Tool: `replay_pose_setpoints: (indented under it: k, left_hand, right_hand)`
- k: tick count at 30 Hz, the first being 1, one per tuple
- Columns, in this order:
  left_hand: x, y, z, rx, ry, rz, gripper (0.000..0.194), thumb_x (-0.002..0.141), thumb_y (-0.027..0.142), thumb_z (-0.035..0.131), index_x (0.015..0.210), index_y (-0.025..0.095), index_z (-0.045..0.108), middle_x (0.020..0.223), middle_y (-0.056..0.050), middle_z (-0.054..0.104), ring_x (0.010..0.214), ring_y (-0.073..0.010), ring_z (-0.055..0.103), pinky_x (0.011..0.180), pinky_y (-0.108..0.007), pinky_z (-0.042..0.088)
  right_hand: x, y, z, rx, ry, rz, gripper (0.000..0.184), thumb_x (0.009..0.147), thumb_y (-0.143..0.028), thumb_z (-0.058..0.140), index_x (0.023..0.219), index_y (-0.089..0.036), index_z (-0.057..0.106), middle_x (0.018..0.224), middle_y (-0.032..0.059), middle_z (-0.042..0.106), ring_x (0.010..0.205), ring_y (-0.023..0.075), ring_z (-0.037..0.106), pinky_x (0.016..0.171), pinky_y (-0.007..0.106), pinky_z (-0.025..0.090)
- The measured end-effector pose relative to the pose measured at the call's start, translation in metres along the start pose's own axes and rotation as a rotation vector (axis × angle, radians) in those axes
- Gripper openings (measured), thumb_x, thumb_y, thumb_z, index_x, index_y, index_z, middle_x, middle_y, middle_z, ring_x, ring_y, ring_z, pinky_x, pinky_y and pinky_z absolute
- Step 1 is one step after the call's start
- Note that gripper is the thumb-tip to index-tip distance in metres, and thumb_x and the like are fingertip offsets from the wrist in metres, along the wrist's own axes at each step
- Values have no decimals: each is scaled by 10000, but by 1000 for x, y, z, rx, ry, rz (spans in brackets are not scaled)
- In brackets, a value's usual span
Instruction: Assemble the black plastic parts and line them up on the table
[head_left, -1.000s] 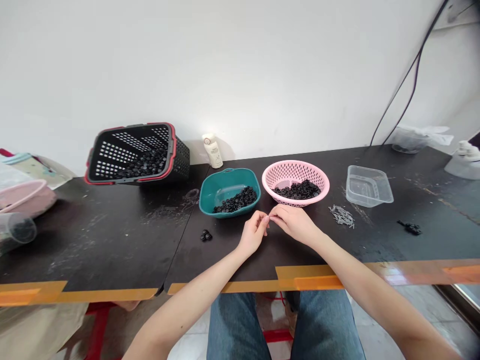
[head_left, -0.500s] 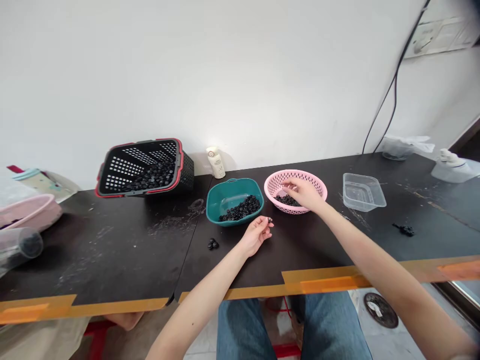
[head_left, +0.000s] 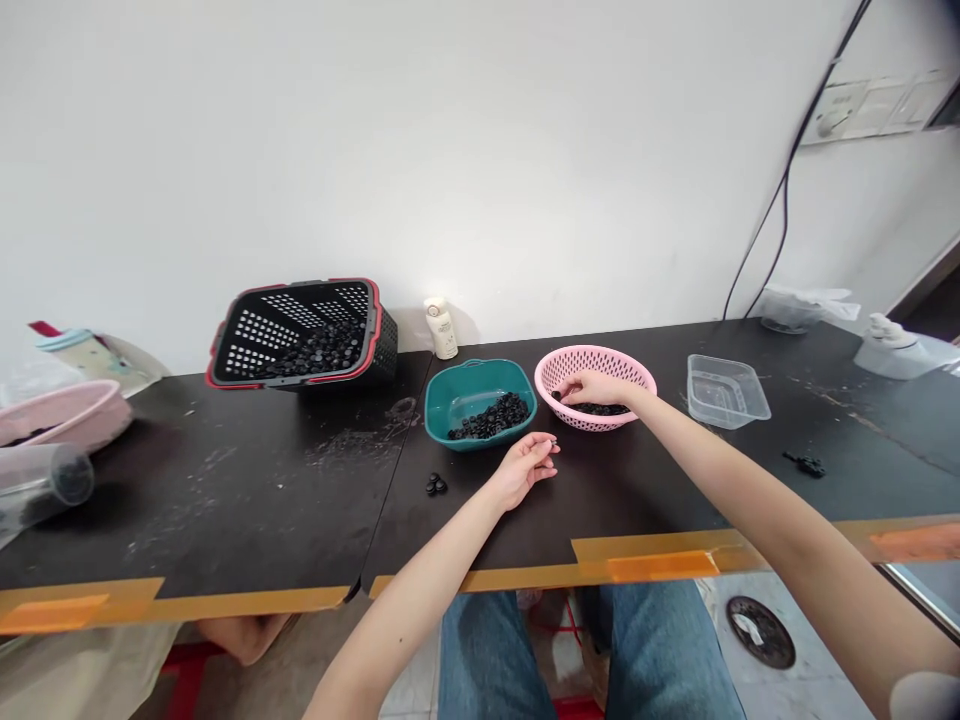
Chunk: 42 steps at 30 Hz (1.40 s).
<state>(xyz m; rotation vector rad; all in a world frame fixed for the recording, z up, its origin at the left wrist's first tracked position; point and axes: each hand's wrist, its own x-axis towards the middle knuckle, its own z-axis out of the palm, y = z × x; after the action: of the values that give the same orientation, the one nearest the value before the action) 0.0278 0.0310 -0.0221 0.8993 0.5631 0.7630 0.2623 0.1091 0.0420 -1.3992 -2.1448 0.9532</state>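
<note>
My left hand (head_left: 525,470) is over the table in front of the green basin (head_left: 450,385), thumb and forefinger pinched on a small dark piece, mostly hidden by the fingertips. Many small black round pieces (head_left: 495,415) lie heaped in that basin. My right hand (head_left: 600,388) reaches into the pink perforated basket (head_left: 559,365), its fingers closed together at the left inner side. A small black piece (head_left: 556,396) shows at those fingertips. More black parts (head_left: 600,409) lie beneath this hand. A few black round pieces (head_left: 436,484) sit together on the table left of my left hand.
A black crate (head_left: 386,345) with red trim, holding black pieces, leans at the back left beside a white bottle (head_left: 441,328). A clear plastic tub (head_left: 726,392) and a black cluster (head_left: 806,464) are to the right. Orange tape (head_left: 660,567) lines the table edge.
My right hand has lowered into the pink basket and moved toward its left side; a black piece now shows at its fingertips. My left hand keeps its pinch. The view has shifted slightly.
</note>
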Motion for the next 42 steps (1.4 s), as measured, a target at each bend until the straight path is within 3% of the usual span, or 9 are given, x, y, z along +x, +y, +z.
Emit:
replay_pose_setpoints:
  k: [6, 17, 26, 29, 31, 34, 36, 39, 42]
  left_hand:
    - [1, 0, -1, 10, -8, -12, 331, 700, 327, 767, 934, 142, 625, 912, -19, 626, 594, -19, 540, 625, -179, 547]
    - [2, -2, -2, -25, 11, -1, 330, 697, 329, 772, 918, 137, 620, 924, -32, 651, 602, -31, 578, 635, -186, 560]
    - [2, -2, -2, -43, 21, -12, 323, 697, 323, 772, 920, 139, 626, 928, -29, 654, 608, -30, 581, 646, -187, 560]
    - [2, -1, -1, -39, 22, -7, 335, 687, 335, 777, 912, 140, 625, 923, -26, 652, 607, -30, 575, 653, -193, 555]
    - [2, -1, 0, -29, 24, 5, 341, 678, 352, 778, 895, 140, 621, 899, -18, 650, 585, -25, 558, 649, -200, 549]
    - [0, -2, 4, 58, 92, 105, 341, 692, 396, 751, 869, 136, 619, 798, 0, 638, 511, -15, 500, 620, -212, 535]
    - [-2, -4, 7, 205, 198, 263, 329, 707, 404, 731, 862, 135, 625, 735, 10, 622, 497, -26, 490, 597, -212, 519]
    - [-7, -6, 11, 454, 354, 511, 274, 747, 373, 697, 898, 154, 635, 728, 10, 609, 564, -68, 554, 600, -213, 501]
    - [-12, -4, 12, 613, 467, 648, 229, 798, 343, 649, 955, 178, 625, 775, -1, 617, 622, -90, 586, 627, -222, 501]
  right_hand:
    - [2, -1, 1, 185, -16, -17, 374, 659, -272, 668, 1026, -220, 715, 991, 44, 715, 894, 198, 639, 846, 319, 483]
    - [-16, -11, -2, 142, -25, -7, 312, 688, -343, 669, 976, -251, 747, 915, 15, 741, 898, 226, 648, 875, 336, 471]
    - [-19, -4, -6, 189, -122, -8, 397, 690, -286, 663, 1085, -268, 699, 1137, 6, 682, 1053, 233, 614, 960, 332, 432]
    - [-20, -6, -7, 180, -74, 8, 362, 671, -295, 694, 1031, -267, 723, 1070, 9, 708, 1028, 244, 624, 970, 356, 430]
    - [-25, -12, -4, 218, 29, 2, 332, 670, -312, 714, 997, -260, 735, 1020, 22, 722, 1025, 253, 623, 982, 380, 423]
    - [-40, -30, 11, 511, 228, -70, 352, 720, -349, 700, 1061, -259, 703, 1075, 39, 700, 1016, 229, 623, 973, 393, 435]
    - [-50, -43, 32, 816, 304, -147, 358, 765, -362, 674, 1110, -266, 671, 1116, 38, 679, 995, 187, 626, 970, 373, 442]
    - [-59, -56, 70, 1101, 328, -128, 307, 778, -347, 682, 1069, -247, 682, 1035, 34, 693, 903, 140, 638, 922, 315, 477]
    - [-58, -55, 102, 1282, 322, -38, 268, 767, -341, 702, 1015, -243, 695, 983, 22, 702, 878, 131, 645, 897, 287, 495]
